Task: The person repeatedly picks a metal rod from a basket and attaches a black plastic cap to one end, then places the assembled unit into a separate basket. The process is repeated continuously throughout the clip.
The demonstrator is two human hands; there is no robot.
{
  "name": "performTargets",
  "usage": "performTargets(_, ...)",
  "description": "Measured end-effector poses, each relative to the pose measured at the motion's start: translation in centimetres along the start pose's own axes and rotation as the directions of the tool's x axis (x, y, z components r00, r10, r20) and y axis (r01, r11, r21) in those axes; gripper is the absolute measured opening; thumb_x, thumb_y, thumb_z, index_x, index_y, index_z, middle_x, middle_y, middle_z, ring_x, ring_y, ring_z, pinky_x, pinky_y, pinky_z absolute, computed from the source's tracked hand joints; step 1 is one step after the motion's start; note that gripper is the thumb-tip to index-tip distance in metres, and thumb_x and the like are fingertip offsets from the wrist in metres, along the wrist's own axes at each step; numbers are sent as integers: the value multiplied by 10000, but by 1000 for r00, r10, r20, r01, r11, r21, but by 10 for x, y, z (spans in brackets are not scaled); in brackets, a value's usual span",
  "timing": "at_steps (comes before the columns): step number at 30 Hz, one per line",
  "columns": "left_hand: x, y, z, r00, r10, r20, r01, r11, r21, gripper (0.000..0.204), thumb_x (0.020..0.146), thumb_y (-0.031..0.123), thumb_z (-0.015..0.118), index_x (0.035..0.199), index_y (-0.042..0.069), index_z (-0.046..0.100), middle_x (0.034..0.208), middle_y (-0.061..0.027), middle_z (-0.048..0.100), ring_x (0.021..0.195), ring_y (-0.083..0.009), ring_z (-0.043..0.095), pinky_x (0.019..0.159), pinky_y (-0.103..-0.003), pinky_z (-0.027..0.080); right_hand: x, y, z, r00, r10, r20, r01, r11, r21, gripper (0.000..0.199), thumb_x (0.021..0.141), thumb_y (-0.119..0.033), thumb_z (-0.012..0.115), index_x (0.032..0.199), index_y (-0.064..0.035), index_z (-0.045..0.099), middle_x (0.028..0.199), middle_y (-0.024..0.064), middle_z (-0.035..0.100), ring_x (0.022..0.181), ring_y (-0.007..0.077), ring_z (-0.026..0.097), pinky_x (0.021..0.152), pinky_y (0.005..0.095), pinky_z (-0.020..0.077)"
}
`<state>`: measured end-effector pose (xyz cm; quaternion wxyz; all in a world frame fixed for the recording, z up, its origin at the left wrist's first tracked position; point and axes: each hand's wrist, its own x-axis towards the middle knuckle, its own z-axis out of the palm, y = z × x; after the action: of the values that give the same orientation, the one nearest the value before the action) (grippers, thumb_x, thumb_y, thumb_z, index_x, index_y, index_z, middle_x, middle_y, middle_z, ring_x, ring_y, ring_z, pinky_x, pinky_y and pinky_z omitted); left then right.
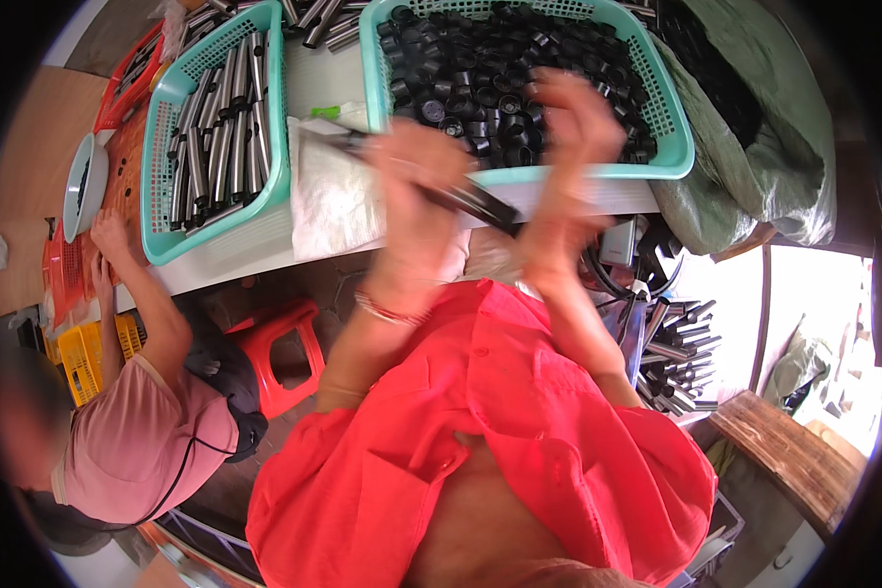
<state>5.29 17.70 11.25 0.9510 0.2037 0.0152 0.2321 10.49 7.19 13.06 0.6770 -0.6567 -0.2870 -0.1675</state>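
My left hand is wrapped round a shiny metal tube that slants down to the right. Its lower end is black and comes close to the base of my right palm; blur hides whether they touch. My right hand is raised in front of the black caps, its fingers smeared but apart and loosely bent, with nothing visible in them. Beyond it a turquoise basket holds many small black caps. Under my left hand a white cloth hangs over the table edge.
A second turquoise basket of metal tubes stands on the left. More tubes are stacked below, right. A co-worker in a pink shirt works at the left beside a red stool. A green sack lies at the right.
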Motion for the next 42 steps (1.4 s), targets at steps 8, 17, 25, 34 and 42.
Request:
performTargets(8, -2, 1, 7, 979, -64, -194, 61, 998, -24, 353, 930, 271, 547, 660, 147, 357, 565, 50, 283, 536, -84, 280, 540, -244, 321, -7, 21, -13, 995, 102, 11, -103, 994, 34, 863, 869, -725, 181, 1294, -8, 406, 1230, 106, 456, 1194, 215, 411, 1049, 411, 234)
performTargets(17, 0, -4, 0, 961, 14, -276, -4, 999, 35, 365, 931, 384, 540, 724, 124, 389, 700, -3, 434, 697, -141, 443, 742, -324, 444, -47, 16, -13, 902, 392, 180, -416, 901, 122, 318, 989, -281, 377, 1062, -12, 529, 672, 16, 530, 568, 81, 416, 532, 239, 361)
performTargets(25, -16, -9, 11, 996, 79, -43, -60, 943, 327, 263, 940, 331, 526, 831, 107, 441, 847, -25, 478, 838, -159, 487, 849, -340, 440, -49, 14, 6, 936, 347, 49, -351, 923, 159, 200, 970, -119, 383, 1057, -13, 529, 644, -34, 434, 551, 34, 321, 493, 212, 291)
performTargets(34, -15, -6, -10, 986, 147, -73, -101, 896, 431, 105, 861, 124, 628, 884, 64, 545, 846, -14, 551, 758, -68, 477, 714, -229, 415, -40, 8, 3, 904, 424, 55, -427, 884, 191, 221, 973, -163, 411, 1060, -12, 546, 645, -49, 421, 567, 29, 329, 515, 195, 283)
performTargets(42, -17, -6, -15, 988, 111, -103, -53, 891, 450, 226, 886, 275, 627, 899, 82, 510, 888, -32, 510, 832, -145, 506, 789, -294, 444, -37, 15, 4, 921, 375, 106, -389, 906, 165, 260, 967, -216, 416, 1042, -15, 565, 636, -53, 417, 552, 32, 318, 506, 207, 273)
